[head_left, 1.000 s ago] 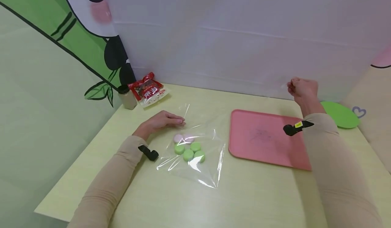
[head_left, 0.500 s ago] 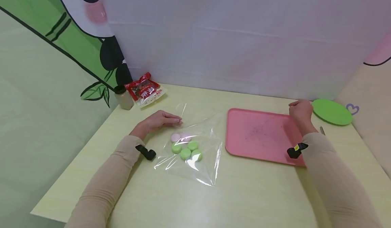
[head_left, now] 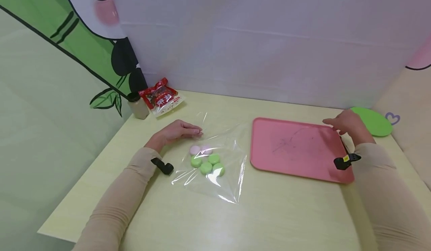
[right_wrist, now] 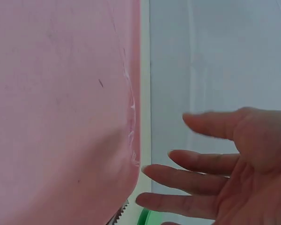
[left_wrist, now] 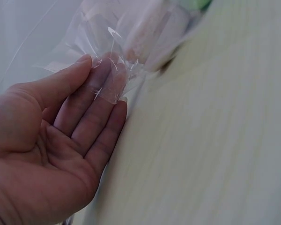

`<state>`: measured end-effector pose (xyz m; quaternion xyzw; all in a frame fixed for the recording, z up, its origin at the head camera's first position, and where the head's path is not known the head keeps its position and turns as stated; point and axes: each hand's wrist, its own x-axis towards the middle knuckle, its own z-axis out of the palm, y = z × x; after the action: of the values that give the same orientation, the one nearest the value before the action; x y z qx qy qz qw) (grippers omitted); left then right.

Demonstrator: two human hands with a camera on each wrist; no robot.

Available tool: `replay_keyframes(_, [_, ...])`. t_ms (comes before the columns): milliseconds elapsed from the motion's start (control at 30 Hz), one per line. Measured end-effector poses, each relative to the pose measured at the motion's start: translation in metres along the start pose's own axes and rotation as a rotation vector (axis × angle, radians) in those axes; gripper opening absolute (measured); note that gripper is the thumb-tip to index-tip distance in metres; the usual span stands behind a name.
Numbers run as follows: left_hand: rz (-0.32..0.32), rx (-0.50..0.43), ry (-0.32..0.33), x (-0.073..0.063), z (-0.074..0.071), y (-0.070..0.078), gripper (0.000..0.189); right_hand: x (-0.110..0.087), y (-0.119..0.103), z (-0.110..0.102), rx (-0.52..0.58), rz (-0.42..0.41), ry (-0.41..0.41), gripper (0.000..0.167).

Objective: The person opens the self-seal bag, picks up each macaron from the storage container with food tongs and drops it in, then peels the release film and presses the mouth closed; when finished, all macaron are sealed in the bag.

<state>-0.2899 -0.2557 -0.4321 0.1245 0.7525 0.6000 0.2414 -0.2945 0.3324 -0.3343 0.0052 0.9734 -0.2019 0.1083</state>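
My left hand [head_left: 180, 130] pinches a corner of a clear plastic bag [head_left: 223, 187] between thumb and fingers. Inside the bag lie several round green pieces [head_left: 206, 168] and a couple of pale pink pieces [head_left: 200, 150], flat on the table. Up close, the crinkled film [left_wrist: 113, 70] shows between the thumb and fingertips. Over the back right corner of a pink tray [head_left: 279, 157], my right hand [head_left: 348, 124] has its fingers spread and holds nothing. A thin clear plastic strand [right_wrist: 132, 110] lies along the tray's edge, close to those fingertips.
At the back left a red snack packet [head_left: 163, 98] leans near a dark-lidded jar [head_left: 139, 107]. A green round mat [head_left: 377, 122] lies behind my right hand. A serrated metal edge [right_wrist: 117, 215] shows beside the tray. A wall cloth [head_left: 235, 56] borders the table's back.
My right hand has come down from above the table's back edge, uncurled its fingers and shifted right over the tray corner. The left hand and the bag have stayed in place.
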Motion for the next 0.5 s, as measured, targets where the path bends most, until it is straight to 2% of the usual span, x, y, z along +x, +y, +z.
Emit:
replay_keyframes(167, [0.003,0.003,0.007,-0.001,-0.001,0.002,0.037,-0.001,-0.001,0.002,-0.043,-0.023,0.084,0.053])
replay_keyframes(267, [0.006,-0.007,0.000,-0.001,-0.001,0.001,0.038,0.002,-0.008,0.008,0.005,-0.026,0.112,0.054])
replay_keyframes(367, [0.004,-0.022,-0.006,0.000,-0.002,0.000,0.038,0.003,-0.024,0.017,0.167,-0.036,0.107,0.058])
replay_keyframes(500, [0.012,-0.031,0.005,0.001,0.000,0.001,0.037,0.003,-0.058,0.036,0.474,-0.087,0.049,0.066])
